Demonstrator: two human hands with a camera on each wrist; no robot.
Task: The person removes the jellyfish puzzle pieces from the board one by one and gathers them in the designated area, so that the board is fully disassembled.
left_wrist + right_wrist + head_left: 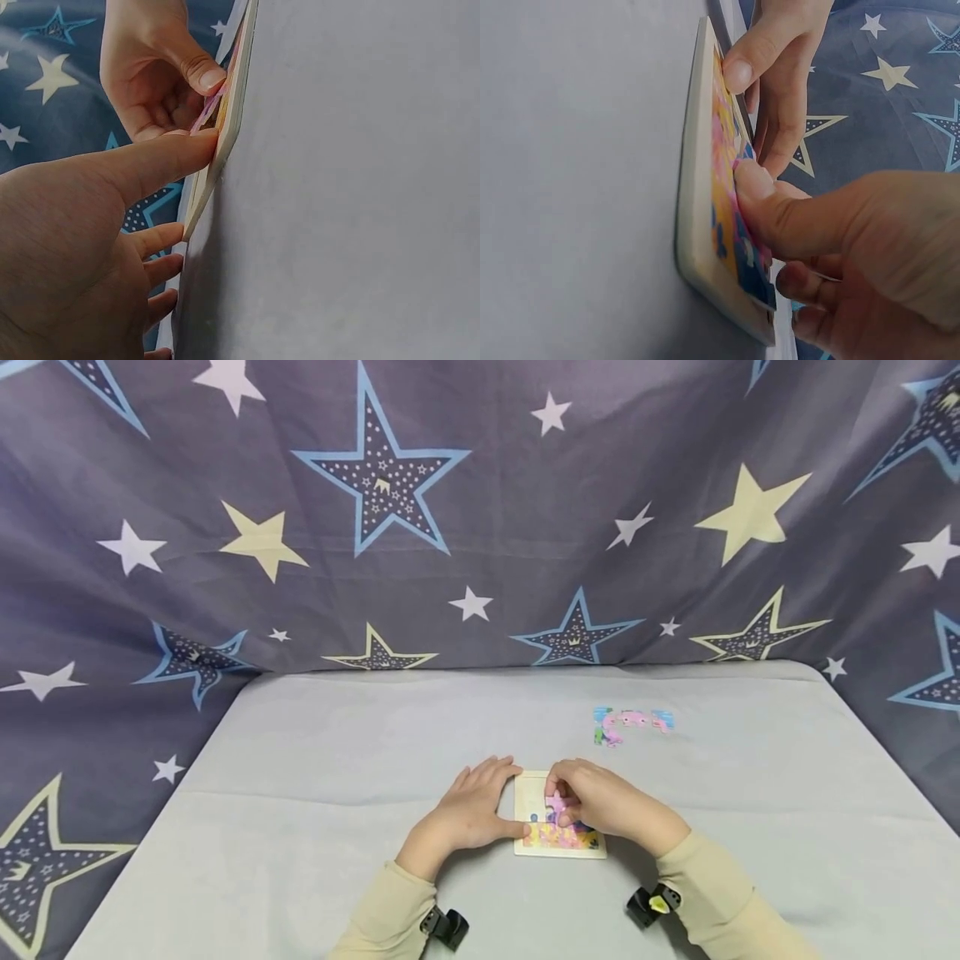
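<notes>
Star-print curtain (495,527) forms the backdrop; below it spreads a pale grey covered tabletop (300,835), the work surface. On the tabletop, two hands meet over a jigsaw at a part-finished stage. The right hand (611,797) is clamped, thumb against fingers, on a single piece. The left hand (474,806) has its fingers extended and apart, the fingertips along the tray's left side and the thumb resting on its face, apparently as a steadying hold. The shallow jigsaw tray (531,782) lies between the hands; its upper left part is bare backing, while its upper right is hidden by the right hand. Beyond the tray, well apart from it, lies a cluster of loose jigsaw pieces (636,719) in blue, pink and green, judged to be what remains to be placed. The assembled yellow-and-pink section (551,837) fills the lower part of the tray, so roughly the lower portion of the picture appears done. Smallest is the pink jigsaw piece (557,803) in the right hand's grip, at the section's upper edge; whether it is fully seated cannot be told.
</notes>
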